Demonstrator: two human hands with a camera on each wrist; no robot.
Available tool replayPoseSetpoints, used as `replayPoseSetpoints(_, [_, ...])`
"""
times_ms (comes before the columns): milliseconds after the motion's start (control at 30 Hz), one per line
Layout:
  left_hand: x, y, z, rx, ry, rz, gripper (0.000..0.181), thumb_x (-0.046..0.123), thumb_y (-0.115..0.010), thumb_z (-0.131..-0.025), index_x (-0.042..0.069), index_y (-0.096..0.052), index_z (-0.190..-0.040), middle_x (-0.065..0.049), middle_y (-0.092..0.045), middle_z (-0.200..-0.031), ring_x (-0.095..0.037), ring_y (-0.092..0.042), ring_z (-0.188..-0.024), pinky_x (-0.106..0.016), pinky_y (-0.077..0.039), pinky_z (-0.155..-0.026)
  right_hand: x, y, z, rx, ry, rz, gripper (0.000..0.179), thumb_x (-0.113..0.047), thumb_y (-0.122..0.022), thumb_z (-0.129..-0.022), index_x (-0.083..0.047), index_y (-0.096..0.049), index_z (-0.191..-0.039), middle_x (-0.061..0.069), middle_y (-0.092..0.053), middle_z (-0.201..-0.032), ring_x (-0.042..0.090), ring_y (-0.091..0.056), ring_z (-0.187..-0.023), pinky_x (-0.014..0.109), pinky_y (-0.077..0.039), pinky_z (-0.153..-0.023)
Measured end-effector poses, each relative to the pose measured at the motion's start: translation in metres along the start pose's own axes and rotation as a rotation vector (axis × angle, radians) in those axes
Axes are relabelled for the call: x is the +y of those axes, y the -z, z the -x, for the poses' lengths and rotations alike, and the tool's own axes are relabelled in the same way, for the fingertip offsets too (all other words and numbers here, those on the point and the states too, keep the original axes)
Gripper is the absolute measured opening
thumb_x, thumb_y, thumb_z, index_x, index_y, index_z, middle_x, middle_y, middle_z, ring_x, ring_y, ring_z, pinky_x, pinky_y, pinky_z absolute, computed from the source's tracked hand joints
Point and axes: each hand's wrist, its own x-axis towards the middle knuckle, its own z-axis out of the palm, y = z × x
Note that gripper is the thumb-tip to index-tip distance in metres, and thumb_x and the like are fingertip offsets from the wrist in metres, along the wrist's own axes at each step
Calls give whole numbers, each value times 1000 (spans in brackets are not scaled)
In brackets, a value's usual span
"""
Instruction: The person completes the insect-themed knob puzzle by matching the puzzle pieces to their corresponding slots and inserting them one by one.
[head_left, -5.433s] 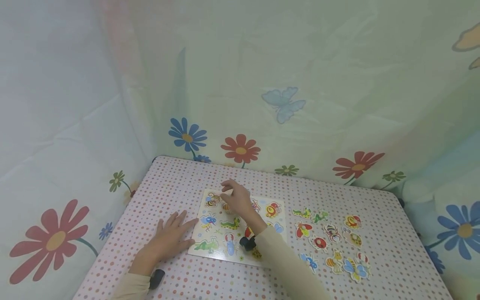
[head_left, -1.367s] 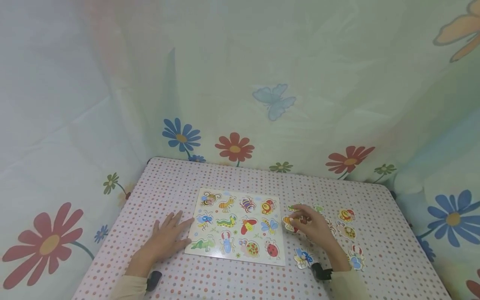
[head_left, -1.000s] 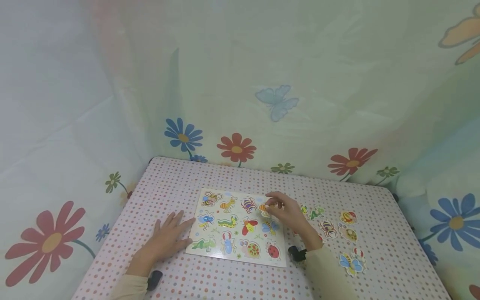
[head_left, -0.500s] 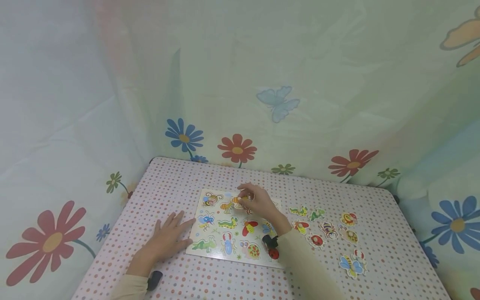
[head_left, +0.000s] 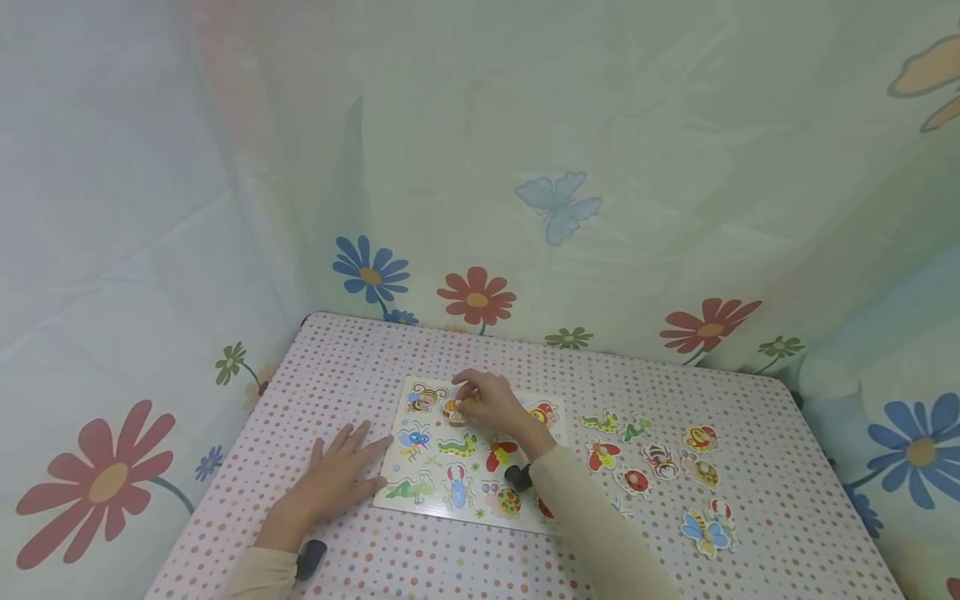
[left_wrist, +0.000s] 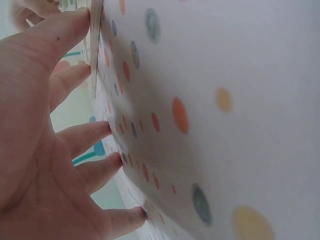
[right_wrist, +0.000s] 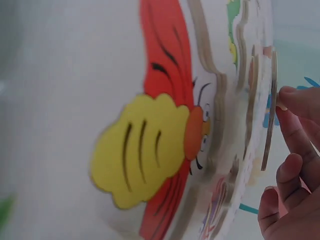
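An insect puzzle board (head_left: 438, 510) with printed bug pictures lies on the dotted table. Over its upper row, my right hand (head_left: 491, 408) pinches an orange-striped insect puzzle piece (head_left: 452, 412). In the right wrist view, that piece (right_wrist: 270, 120) appears edge-on, raised off the board, with thumb and forefinger at a small knob on it. My left hand (head_left: 330, 479) rests spread at the board's left edge; in the left wrist view its nearest fingertips (left_wrist: 82, 20) touch the board's side and the others rest on the tablecloth. My right hand hides part of the top row.
Several loose insect pieces lie right of the board, among them a ladybug (head_left: 635, 482), a spider (head_left: 660, 461) and a blue-winged bee (head_left: 705, 533), which overlaps another piece. A flower-printed curtain (head_left: 480, 167) stands behind the table (head_left: 360, 358).
My right hand has taken the striped insect piece from the loose ones at right and carried it left across the board to the upper row. My left hand stays in place.
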Motion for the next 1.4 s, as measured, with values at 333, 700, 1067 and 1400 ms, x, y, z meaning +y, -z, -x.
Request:
replayPoseSetpoints(333, [-3, -5, -3, -5, -4, 7, 63, 47, -63, -96, 30, -43, -153, -13, -19, -165, -42, -12, -149, -74, -2, -112, 0, -7, 0, -41, -75, 59, 37, -17, -71, -94, -18, -62, -129, -12, -65, -97, 14, -58, -94, 35, -51, -85])
replayPoseSetpoints(700, [-2, -4, -1, -3, -4, 1, 64, 46, -64, -95, 29, -43, -153, -15, -20, -164, -43, -12, -149, -74, -2, -111, -3, -10, 0, -57, -113, 87, 36, -19, -70, -95, -22, -61, -130, -10, -64, -101, 13, -57, -91, 33, -51, -81])
replayPoseSetpoints(1067, [-1, -3, -1, -4, -6, -1, 64, 46, -64, -95, 29, -43, -153, -15, -21, -164, -44, -13, -149, -75, -3, -111, -3, -12, -3, -65, -75, 174, 36, -20, -70, -95, -21, -61, -130, -12, -62, -100, 12, -56, -91, 38, -47, -90])
replayPoseSetpoints(1400, [-1, -2, 1, 13, -17, -20, 64, 46, -64, -95, 28, -43, -153, -16, -22, -163, -44, -15, -148, -75, -4, -110, -12, 11, 13, 57, 34, 118, 33, -8, -70, -92, -10, -65, -124, 0, -71, -102, 13, -53, -66, 29, -48, -62])
